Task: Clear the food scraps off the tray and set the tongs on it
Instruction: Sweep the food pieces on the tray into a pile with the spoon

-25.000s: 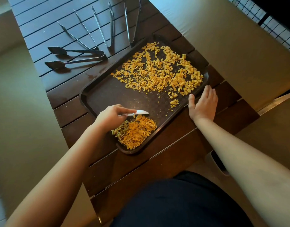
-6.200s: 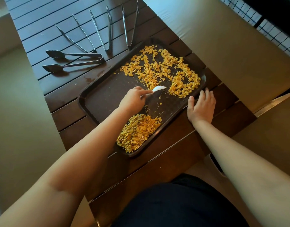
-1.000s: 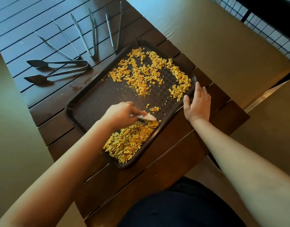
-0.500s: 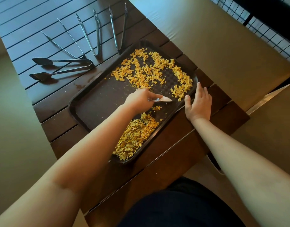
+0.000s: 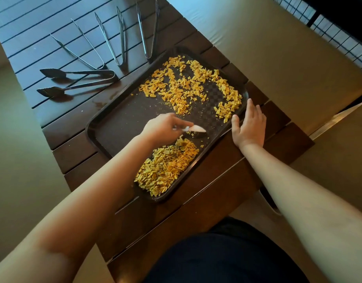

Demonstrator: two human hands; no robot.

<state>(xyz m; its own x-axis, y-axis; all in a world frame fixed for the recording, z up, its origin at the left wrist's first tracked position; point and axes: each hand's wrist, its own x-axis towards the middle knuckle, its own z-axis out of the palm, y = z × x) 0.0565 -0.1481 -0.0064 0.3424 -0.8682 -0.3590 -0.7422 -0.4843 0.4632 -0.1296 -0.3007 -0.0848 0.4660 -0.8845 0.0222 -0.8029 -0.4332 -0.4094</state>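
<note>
**Scraping crumbs across the tray**

The dark brown tray (image 5: 114, 127), rectangular with rounded corners and a checkered, pebbled floor, lay skewed on the slatted wooden table (image 5: 196, 211). Flat, jagged yellow-orange scraps lay in two lots: a loose scatter (image 5: 188, 86) toward the tray's 1 o'clock corner, and a heaped pile (image 5: 168, 166) in the corner at 6 o'clock.

My left hand (image 5: 159, 128) pinched the handle of a small white scraper (image 5: 196, 129), its pale, pointed blade just above the pile. My right hand (image 5: 248, 124) lay flat with fingers straight and together, pressed against the tray's 3 o'clock rim.

Half a second before, the blade had been nearer the scatter; it had since come back toward the pile.

Off the tray, at 11 o'clock, three thin, shiny metal tongs (image 5: 118, 35) fanned across the slats, with a dark spoon-tipped pair (image 5: 78, 79) at 9 o'clock.
</note>
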